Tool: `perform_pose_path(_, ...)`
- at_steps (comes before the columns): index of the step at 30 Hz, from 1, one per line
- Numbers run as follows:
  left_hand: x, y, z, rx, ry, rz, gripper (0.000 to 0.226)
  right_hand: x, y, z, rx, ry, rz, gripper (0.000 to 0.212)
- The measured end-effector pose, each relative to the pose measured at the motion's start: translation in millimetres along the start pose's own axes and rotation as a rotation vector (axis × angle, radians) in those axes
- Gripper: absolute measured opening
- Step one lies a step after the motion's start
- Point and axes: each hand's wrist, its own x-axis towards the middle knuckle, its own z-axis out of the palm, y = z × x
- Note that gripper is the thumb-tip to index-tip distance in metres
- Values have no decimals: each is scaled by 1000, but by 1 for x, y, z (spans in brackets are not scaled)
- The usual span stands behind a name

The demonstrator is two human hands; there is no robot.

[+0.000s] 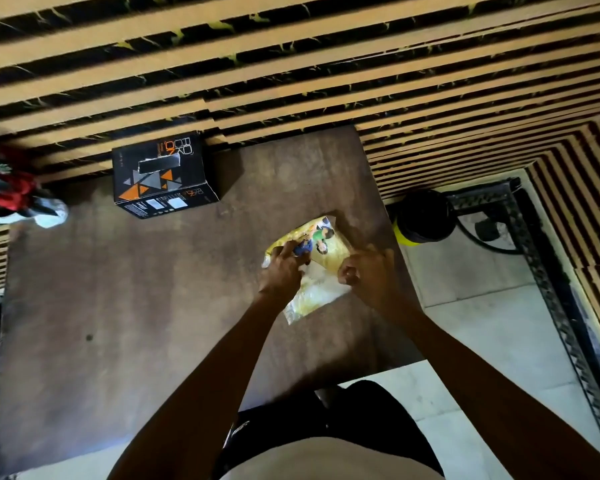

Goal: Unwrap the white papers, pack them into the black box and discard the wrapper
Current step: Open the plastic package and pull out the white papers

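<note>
Head view, looking down: brown table (118,306), both bare arms reaching forward over it. Yellow wrapper (326,247) lying flat on the right part of the tabletop, near the right edge, printed with cartoon figures on its far half. Long axis diagonal, running from near-left to far-right; far corner pointing toward the slatted wall (291,64), near corner pointing back toward the person. White papers (314,273) showing as a pale patch through the middle of the wrapper, between the two hands; not possible to tell whether already exposed or only seen through the plastic.

Left hand (280,271) pressed on the wrapper's left side, fingers spread and curled over the printed part, gripping the plastic. Right hand (366,271) at the wrapper's right edge, fingers bunched and pinching the wrapper there.

Black box (163,174) with orange and grey triangles standing at the far left-centre of the table, against the wall, well apart from the wrapper; top closed, a strip of dark tape across it. Long side roughly parallel to the wall.

Wide bare tabletop between box and wrapper, and across the whole near-left. Little room on the right: table edge just beside the right hand, tiled floor (482,341) beyond it, with a black and yellow container (421,216) standing there near the corner. Red and white object (18,195) at the far left edge, blurred.
</note>
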Motion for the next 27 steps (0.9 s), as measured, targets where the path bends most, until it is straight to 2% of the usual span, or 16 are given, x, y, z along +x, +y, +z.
perform_pose_path(3, -10, 12, -5, -181, 107, 16, 29, -22, 27, 0, 157, 13, -142, 8)
perform_pose_path(5, -25, 28, -9, -371, 126, 55, 22, -37, 39, -3, 264, -9, -135, 9)
perform_pose_path(7, -42, 44, -10, -429, -61, 93, 26, -45, 46, -1, 277, 24, -118, 14)
perform_pose_path(9, -52, 54, -4, -262, -183, 112, 23, -50, 50, 1, 266, 67, -137, 21)
perform_pose_path(11, -57, 58, 5, -204, -135, 50, 15, -54, 52, 1, 201, 92, -164, 24)
perform_pose_path(14, -62, 67, 9, -348, -39, -79, 9, -63, 54, -2, 111, 139, -176, 8)
perform_pose_path(15, -64, 70, 9, -410, -1, -112, 11, -67, 56, -2, 95, 163, -194, 8)
perform_pose_path(19, -68, 76, 6, -519, 194, -214, 15, -77, 68, -2, -57, 94, -273, 12)
perform_pose_path(21, -70, 80, 3, -516, 229, -184, 16, -75, 68, -1, -111, 7, -251, 22)
perform_pose_path(23, -74, 87, -1, -477, 243, -138, 17, -76, 61, -4, -64, 7, -237, 14)
perform_pose_path(24, -76, 91, -3, -449, 251, -118, 18, -75, 52, -9, 54, 2, -195, 20)
perform_pose_path(25, -77, 93, -2, -424, 259, -101, 18, -75, 40, -16, 208, 3, -127, 40)
perform_pose_path(26, -79, 96, -2, -408, 260, -91, 18, -75, 26, -17, 354, -20, 13, 48)
perform_pose_path(27, -79, 99, 0, -400, 264, -78, 18, -73, 17, -14, 488, -61, 165, 40)
